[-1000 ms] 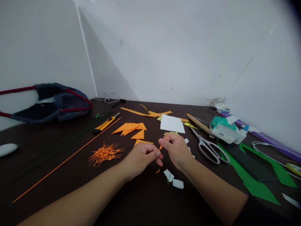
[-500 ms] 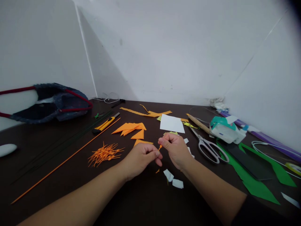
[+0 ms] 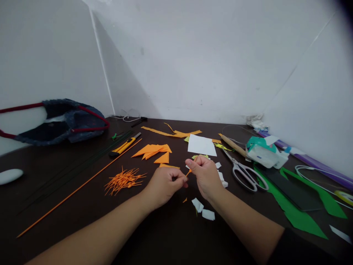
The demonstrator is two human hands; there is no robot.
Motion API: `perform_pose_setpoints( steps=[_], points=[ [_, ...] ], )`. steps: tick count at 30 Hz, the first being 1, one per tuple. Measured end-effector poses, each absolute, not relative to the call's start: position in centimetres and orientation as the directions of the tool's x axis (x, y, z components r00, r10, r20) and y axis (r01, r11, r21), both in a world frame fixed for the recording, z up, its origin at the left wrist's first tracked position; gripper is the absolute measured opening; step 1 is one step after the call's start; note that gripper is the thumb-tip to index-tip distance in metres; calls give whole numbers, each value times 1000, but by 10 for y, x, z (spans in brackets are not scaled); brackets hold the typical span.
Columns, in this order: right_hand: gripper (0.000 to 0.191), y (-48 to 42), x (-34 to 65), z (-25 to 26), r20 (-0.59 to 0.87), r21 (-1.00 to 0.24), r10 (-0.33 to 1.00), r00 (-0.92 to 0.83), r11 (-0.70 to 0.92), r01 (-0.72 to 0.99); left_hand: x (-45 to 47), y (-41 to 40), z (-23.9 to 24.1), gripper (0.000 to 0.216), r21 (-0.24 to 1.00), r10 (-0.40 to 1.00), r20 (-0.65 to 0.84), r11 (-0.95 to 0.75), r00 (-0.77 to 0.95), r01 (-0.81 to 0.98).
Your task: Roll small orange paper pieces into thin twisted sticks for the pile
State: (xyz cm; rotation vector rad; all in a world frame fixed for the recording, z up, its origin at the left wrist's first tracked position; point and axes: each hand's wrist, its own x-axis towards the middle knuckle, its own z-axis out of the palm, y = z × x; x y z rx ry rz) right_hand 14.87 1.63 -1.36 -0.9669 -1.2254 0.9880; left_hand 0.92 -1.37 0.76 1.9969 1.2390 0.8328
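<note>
Your left hand [image 3: 167, 186] has curled inward, its fingers and your right hand's [image 3: 207, 177] pinching the slim orange paper-like twist [image 3: 189, 172] between them, so keep tension light.

One head-worn camera looks forward, down across the table [image 3: 168, 235]

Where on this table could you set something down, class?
Bare tabletop shows between the forearms, nearer than the white scraps; another lies between the orange stick, the orange twists and the left forearm. Crowded: the right side, around scissors and green paper.
</note>
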Motion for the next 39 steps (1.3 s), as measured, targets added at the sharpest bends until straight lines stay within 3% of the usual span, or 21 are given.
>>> perform_pose_setpoints(
  steps=[7,18,20,22,24,26,31,35,39],
  points=[
    [44,12,147,-9,257,-967,944,208,249,63,13,-14,5,24,441,815,387,-574,431,690],
    [45,10,145,-10,215,-976,947,238,206,64,13,-9,1,19,277,764,507,-582,399,764],
    [45,12,146,-11,211,-977,947,242,208,37,12,-9,1,17,336,777,510,-574,368,747],
    [45,14,148,-12,215,-976,947,238,220,7,10,-10,3,10,548,840,441,-530,316,647],
    [44,15,150,-12,221,-972,949,226,233,-25,10,-11,7,9,820,909,284,-395,305,414],
    [44,14,150,-11,230,-967,952,204,247,-64,10,-12,10,10,968,925,132,-199,357,156],
    [42,9,146,-9,230,-962,963,140,247,-118,17,-14,8,17,992,926,-29,73,375,-104],
    [31,10,148,-9,234,-953,969,82,245,-178,17,-12,3,11,986,953,-33,80,301,-146],
    [22,13,157,-5,221,-910,960,-172,140,-391,12,-12,4,10,980,947,-47,105,317,-166]
  ],
)
